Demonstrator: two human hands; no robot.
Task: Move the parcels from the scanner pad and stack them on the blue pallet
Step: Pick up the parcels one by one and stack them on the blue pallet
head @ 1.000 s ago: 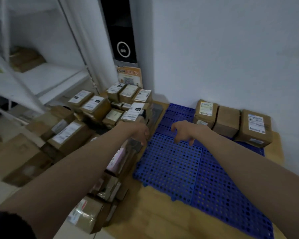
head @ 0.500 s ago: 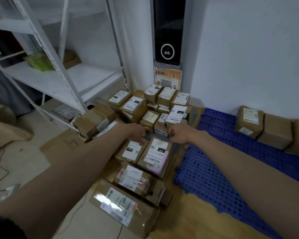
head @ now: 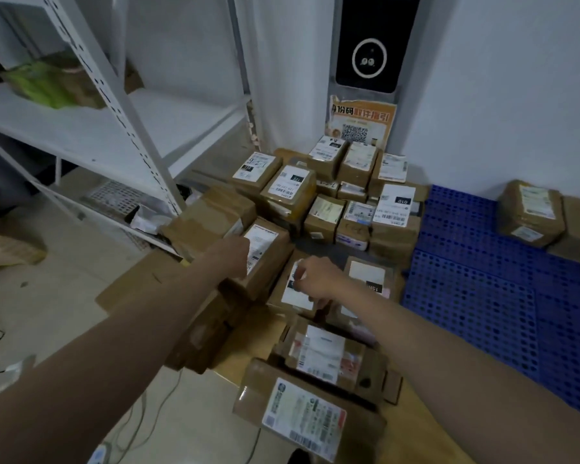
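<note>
Both hands, nearer than before, over crowded parcels (head: 318, 229): left hand (head: 236, 252) grip unclear, right hand (head: 315, 277) curled, clamping nothing visible; blue pallet (head: 482, 296) mostly bare rightward.

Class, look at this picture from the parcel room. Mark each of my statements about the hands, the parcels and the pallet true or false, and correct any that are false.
1. The blue pallet lies to the right of the pile of parcels. True.
2. The pallet holds no parcels at all. False: a brown parcel sits at its far edge by the wall.
3. The right hand is over a parcel with a white label. True.
4. The left hand is lifting a parcel high in the air. False: it is down at a parcel in the pile.
5. A poster with a square code hangs behind the pile. True.
</note>
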